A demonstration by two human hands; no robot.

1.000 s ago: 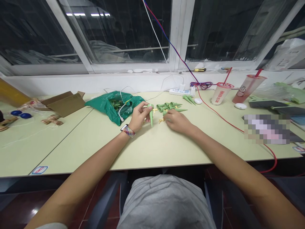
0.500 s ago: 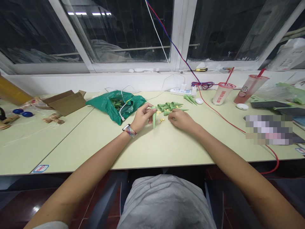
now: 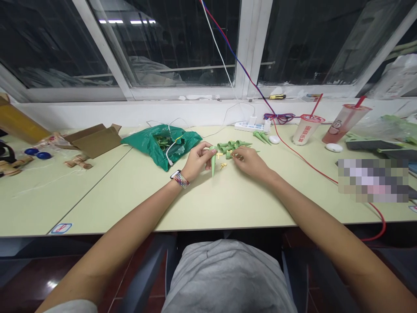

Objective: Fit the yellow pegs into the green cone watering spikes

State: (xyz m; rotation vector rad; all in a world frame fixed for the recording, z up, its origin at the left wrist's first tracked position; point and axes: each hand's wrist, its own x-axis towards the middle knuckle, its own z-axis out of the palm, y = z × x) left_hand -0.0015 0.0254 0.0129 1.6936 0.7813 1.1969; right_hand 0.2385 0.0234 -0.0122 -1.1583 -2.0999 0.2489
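Observation:
My left hand [image 3: 197, 161] pinches a green plastic spike [image 3: 213, 167] between thumb and fingers, its wide end up and its tip pointing down. Just right of it, small yellow plastic pieces [image 3: 223, 165] lie on the table. My right hand [image 3: 249, 161] is closed beside them, with thumb and fingertips together. Whatever those fingertips hold, if anything, is too small or hidden to make out. Behind the right hand is a pile of hollow green spikes [image 3: 232, 145], partly covered by its fingers.
A green plastic bag [image 3: 150, 150] with more green pieces lies open at left, near a cardboard box [image 3: 94, 141]. Farther back are a power strip [image 3: 249, 126] and more green spikes [image 3: 261, 137]. Two drink cups [image 3: 306, 130] and a red cable [image 3: 306, 164] are at right.
My right hand has lifted slightly, its fingertips still together near the yellow pieces. My left hand keeps the spike in its grip. The whole view has shifted a little.

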